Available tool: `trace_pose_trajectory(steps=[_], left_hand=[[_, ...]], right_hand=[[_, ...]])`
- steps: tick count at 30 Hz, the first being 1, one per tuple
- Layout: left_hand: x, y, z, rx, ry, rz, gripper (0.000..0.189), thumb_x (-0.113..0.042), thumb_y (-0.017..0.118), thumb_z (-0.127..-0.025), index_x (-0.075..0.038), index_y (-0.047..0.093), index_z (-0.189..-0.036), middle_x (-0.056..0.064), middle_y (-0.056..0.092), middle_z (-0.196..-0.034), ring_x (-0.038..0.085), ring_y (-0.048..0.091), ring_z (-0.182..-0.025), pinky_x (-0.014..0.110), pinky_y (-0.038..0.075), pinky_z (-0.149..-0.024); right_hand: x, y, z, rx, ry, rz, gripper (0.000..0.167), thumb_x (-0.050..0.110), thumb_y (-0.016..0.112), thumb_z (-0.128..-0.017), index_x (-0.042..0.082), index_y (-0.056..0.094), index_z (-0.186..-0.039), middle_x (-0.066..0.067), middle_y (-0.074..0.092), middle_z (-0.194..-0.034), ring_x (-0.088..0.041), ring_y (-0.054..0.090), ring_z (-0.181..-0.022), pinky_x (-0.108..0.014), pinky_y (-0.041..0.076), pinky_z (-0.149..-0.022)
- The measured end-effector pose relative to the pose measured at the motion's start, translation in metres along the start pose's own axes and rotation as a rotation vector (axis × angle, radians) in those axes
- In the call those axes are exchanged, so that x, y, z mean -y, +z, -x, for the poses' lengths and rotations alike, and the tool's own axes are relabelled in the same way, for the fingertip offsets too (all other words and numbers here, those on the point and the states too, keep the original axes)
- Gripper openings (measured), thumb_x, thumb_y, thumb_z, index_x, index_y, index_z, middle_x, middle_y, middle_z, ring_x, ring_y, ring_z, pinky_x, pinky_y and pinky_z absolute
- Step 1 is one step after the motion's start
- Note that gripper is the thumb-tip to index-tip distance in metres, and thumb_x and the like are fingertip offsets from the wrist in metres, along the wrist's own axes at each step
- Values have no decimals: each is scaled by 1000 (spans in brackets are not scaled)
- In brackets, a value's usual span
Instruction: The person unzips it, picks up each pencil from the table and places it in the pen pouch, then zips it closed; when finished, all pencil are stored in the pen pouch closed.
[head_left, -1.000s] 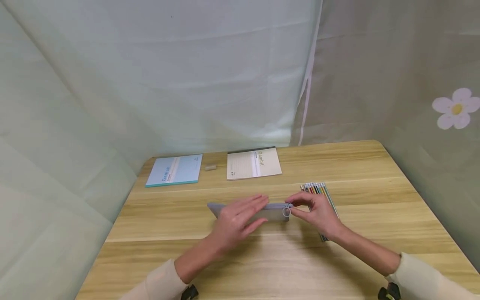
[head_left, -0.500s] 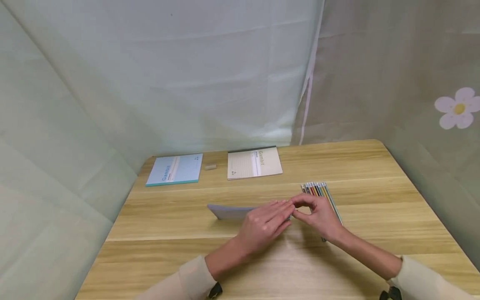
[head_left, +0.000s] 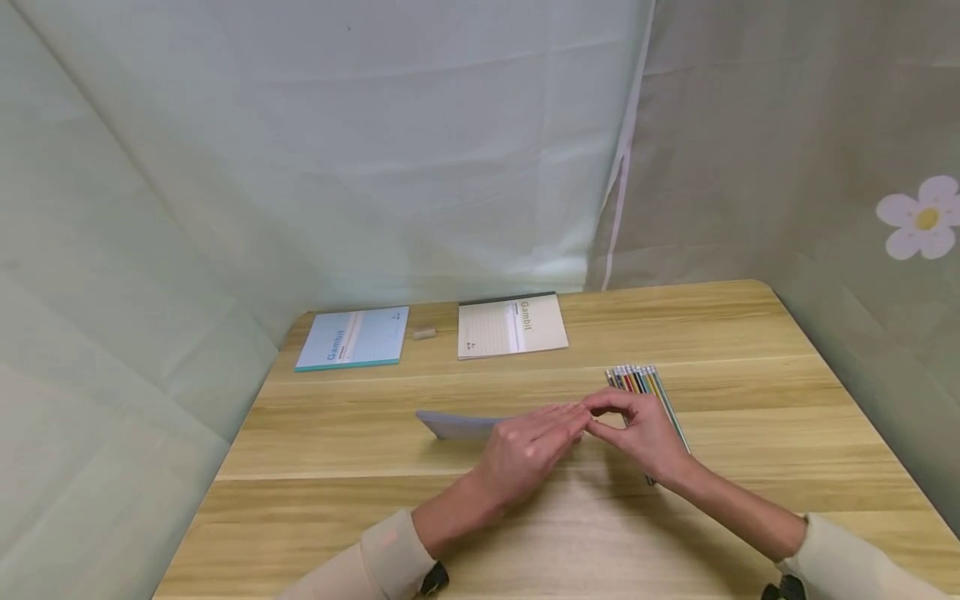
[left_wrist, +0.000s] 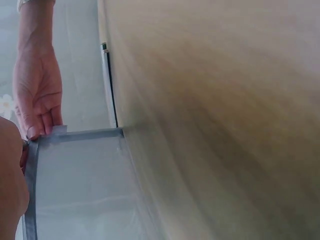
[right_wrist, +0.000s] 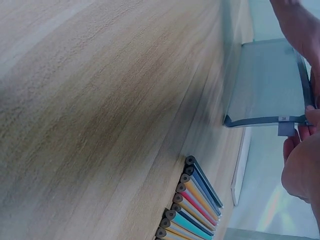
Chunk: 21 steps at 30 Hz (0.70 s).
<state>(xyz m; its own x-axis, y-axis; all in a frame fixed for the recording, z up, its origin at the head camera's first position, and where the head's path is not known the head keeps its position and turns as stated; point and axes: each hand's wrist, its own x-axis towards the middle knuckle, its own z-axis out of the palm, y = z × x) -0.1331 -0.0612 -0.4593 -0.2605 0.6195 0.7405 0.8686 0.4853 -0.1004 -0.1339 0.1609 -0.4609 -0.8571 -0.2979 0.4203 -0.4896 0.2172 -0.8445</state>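
Note:
A translucent zip pouch with grey edging stands on its long edge, its zipper side up. My left hand reaches over its top edge near the right end, fingers laid along it; the thumb is mostly hidden. Right at those fingertips, my right hand pinches the pouch's upper right corner between thumb and forefinger. The zipper's ring pull is covered by the hands. In the right wrist view, a small grey tab sticks out from the pouch's side edge, just by the right fingers.
A row of several pencils lies on the wooden table, partly under the right hand in the head view. Toward the back are a blue notebook, a small greyish block and a cream notebook. Fabric curtains surround the table.
My left hand has slid right along the pouch's top edge to meet the right hand, covering the ring pull. The right hand has kept its pinch at the corner.

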Motion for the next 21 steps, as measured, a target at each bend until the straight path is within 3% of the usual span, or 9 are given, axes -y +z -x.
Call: trace_pose_trajectory(steps=[8,16,19,21], left_hand=[[1,-7,-4,-34,-103,60,21,-17,71,-103,-9,79,-121,3,80,-106,13,78,-96,16,56,-88],[1,-15,-6,-31,-226,126,13,-11,81,-93,-11,83,-106,-2,81,-92,5,76,-76,21,60,-87],[0,-20,-7,-3,-287,151,13,-11,80,-94,-12,84,-106,-3,80,-88,2,70,-67,16,59,-76],[-1,-23,-7,16,-318,169,12,-11,79,-95,-12,84,-106,-3,81,-90,4,72,-71,15,59,-73]], right_hand=[[2,0,1,-25,-57,49,24,-6,87,-82,10,83,-100,0,79,-100,-14,75,-95,-32,63,-85],[4,0,2,-47,-161,103,29,-9,87,-80,11,84,-100,-1,80,-100,-18,76,-93,-19,58,-90],[4,1,1,-55,-200,107,31,-10,88,-78,11,84,-100,-2,81,-99,-19,77,-92,-16,56,-91],[3,1,1,-51,-228,102,31,-11,88,-77,10,84,-99,-3,80,-98,-20,77,-92,-16,56,-90]])
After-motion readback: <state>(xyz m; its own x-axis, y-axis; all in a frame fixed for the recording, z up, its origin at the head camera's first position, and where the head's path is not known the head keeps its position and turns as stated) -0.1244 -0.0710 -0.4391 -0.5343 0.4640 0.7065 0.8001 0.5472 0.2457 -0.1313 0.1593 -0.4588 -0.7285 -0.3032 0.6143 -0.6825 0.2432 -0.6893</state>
